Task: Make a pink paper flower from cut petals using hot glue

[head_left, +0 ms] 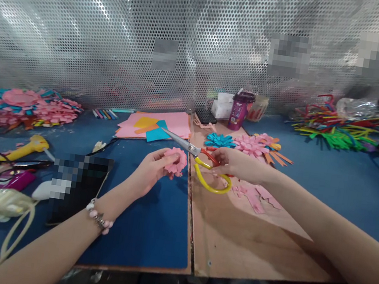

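Note:
Between the thumb and fingers of my left hand is a pink paper flower with notched petals. My right hand grips scissors by their red and yellow handles. The scissor blades point left and sit just above the flower, apart from its edge as far as I can see. Pink paper scraps lie on the bare wood below my right forearm. Behind my right hand are a blue paper flower and a larger pink paper flower.
Coloured paper sheets lie ahead. A purple cup and tissue pack stand behind. A yellow glue gun, cables and a dark tablet-like slab are at left, near piled paper flowers. Pipe cleaners lie right.

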{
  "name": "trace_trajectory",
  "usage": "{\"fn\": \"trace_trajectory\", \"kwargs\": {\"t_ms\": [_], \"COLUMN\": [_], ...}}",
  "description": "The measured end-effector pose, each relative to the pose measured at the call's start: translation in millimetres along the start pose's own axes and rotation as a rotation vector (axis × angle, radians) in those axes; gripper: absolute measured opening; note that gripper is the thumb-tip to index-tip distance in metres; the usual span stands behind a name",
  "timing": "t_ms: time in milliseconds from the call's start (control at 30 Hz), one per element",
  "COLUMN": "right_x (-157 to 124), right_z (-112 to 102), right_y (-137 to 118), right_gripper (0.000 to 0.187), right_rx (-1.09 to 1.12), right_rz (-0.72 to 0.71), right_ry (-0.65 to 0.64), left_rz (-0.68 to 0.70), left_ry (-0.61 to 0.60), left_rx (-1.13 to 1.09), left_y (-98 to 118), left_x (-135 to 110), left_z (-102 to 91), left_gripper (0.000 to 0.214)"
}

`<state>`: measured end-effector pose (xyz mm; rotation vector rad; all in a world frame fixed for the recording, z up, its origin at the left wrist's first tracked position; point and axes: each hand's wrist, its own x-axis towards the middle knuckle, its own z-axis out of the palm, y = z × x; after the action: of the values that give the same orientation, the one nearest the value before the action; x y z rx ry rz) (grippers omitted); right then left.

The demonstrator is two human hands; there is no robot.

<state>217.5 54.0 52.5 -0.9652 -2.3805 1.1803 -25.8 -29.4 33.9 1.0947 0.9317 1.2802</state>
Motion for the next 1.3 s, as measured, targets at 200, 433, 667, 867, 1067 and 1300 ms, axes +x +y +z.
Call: {"fn": "trace_trajectory", "kwargs": {"t_ms": [200, 433, 667, 867, 1067, 1300], "right_x": [-2.8, -10.3, -7.9, -7.8, -10.2, -7.8], "right_z": [14.9, 38.0, 35.1, 31.9, 36.3, 39.4], "right_y": [-7.5, -45.3, -40.1, -24.3, -16.2, -17.5], "right_gripper": [0.024, 0.032, 0.04, 0.076, 0.074, 0.051], "right_rx": [0.135, 0.18, 0.013, -0.326, -0.523, -0.477], "right_rz": [0.047, 0.025, 0.098, 0.156, 0.226, 0.089], "right_ry": [0.103, 0.154, 0.206, 0.335, 0.331, 0.492], "left_rz": [-0.098, -0.216, -0.185, -0.151, -0.163, -0.198], "left_ry": [-0.235, -0.36, -0.419, -0.465, -0.519, -0.403], "left_rx": [-0.054, -0.017, 0.195, 0.274, 0.281, 0.155], "left_y": [-6.3, -6.6, -0.5, 6.6, 3.2, -7.8], "left_x": [2.6, -5.9, -11.4, -15.7, -14.6, -13.3], "left_z": [0.9, 4.3, 16.6, 17.3, 19.0, 17.1], "left_gripper": [0.019, 0.011, 0.016, 0.018, 0.018, 0.019]}}
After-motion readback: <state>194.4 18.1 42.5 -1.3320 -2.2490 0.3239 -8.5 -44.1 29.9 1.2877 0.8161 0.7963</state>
